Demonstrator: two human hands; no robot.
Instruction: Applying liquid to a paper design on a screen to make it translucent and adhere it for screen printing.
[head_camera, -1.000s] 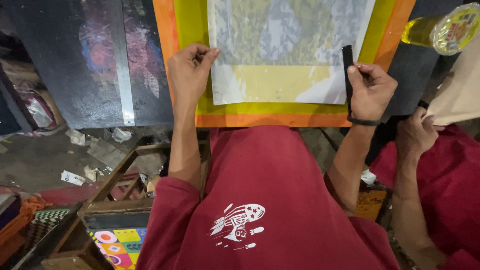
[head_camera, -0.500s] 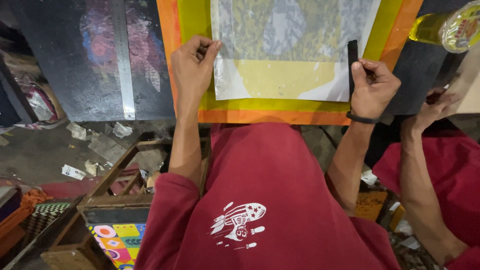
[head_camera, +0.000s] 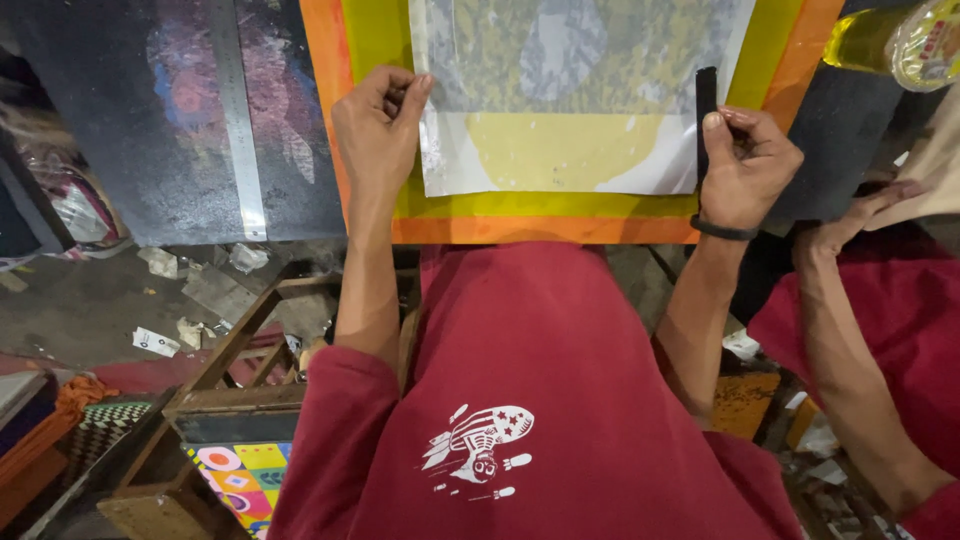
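I see the translucent film sheet (head_camera: 570, 110) lying flat on the screen frame (head_camera: 545, 228), an orange-edged, yellow-taped frame that I take as my landmark; the sheet covers the middle of the frame and its lower edge runs just above the frame's near rail; it looks thin, light and floppy, likely to curl or slide on the mesh, so I judge the corners and edges the places to take hold of it, pinched gently and kept flat. My left hand (head_camera: 378, 125) pinches the sheet's lower left corner, fingers curled tight on the edge; my right hand (head_camera: 745, 165) sits at the frame's right side, fingers closed around a thin black strip (head_camera: 706, 95) standing upright against the sheet's right edge; a black band circles that wrist. Right of the frame, another person's hand (head_camera: 850, 222) rests on the dark surface (head_camera: 830, 130), a yellow bottle (head_camera: 895, 40) beyond it. Left of the frame lies a metal ruler (head_camera: 237, 130). The frame's far end is cut off, the sheet's pattern is faint, and I cannot tell what the strip is.
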